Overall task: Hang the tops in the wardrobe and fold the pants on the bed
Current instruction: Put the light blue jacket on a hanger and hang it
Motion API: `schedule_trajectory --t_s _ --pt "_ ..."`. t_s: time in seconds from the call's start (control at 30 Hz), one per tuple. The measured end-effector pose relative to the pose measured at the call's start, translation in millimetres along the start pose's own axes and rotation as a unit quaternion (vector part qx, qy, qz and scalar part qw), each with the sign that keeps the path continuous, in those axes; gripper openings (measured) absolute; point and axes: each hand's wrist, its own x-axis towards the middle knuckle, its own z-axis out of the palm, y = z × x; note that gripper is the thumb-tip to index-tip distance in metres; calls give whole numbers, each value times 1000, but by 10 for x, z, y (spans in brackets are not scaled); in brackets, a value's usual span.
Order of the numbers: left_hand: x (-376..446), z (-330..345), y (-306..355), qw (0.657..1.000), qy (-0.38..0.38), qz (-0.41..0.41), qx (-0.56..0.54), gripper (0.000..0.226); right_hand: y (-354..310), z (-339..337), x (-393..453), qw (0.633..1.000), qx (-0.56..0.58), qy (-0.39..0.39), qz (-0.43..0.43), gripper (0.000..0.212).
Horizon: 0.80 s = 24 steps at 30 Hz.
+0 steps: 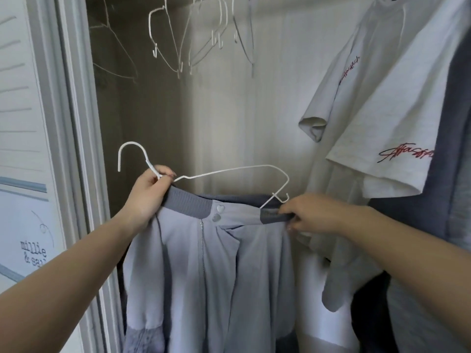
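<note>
Left hand (150, 193): pinches the neck of a white wire hanger (229, 171) together with the ribbed collar of a lilac zip jacket (204, 263). Right hand (309, 215): grips the collar's other end beside the hanger's shoulder. Empty wire hangers (178, 39): hanging inside the wardrobe (242, 110). White T-shirts (369, 110) with red script: hanging at right.

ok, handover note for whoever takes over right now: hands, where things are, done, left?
Left hand: grips the white hanger by its neck, along with the jacket collar.
Right hand: pinches the other end of the collar, just below the hanger's shoulder tip.
Done: two white T-shirts hang at the right.
Left: work the jacket onto the hanger, hook it up by the empty hangers. Pants and bed out of view.
</note>
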Motion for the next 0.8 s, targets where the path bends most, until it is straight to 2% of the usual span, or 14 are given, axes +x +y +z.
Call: schedule_trajectory --t_s 0.07,0.13,0.27,0.43,0.53,0.6,0.7,0.8 --pt "-18 -4 -38 999 -26 22 12 19 104 -6 -6 1000 -19 19 8 20" --pt "-38 -17 -59 996 -83 33 30 14 220 -3 -33 998 -43 34 14 20" --pt "-119 -15 -129 983 -147 48 95 20 345 -37 -29 991 -119 64 -8 17" --pt "-271 64 -179 947 -238 82 200 26 346 -235 -8 971 -205 108 -52 16" --pt "-341 309 -75 925 -271 149 220 28 125 -314 55 971 -169 141 -91 14" --pt "-351 497 14 933 -267 162 180 27 -88 -327 121 985 -99 91 -108 19" --pt "-317 648 159 964 -229 117 67 22 -234 -286 151 988 -74 -1 -137 24" --pt "-282 668 278 964 -236 123 31 21 -219 -249 113 990 -56 -20 -130 26"
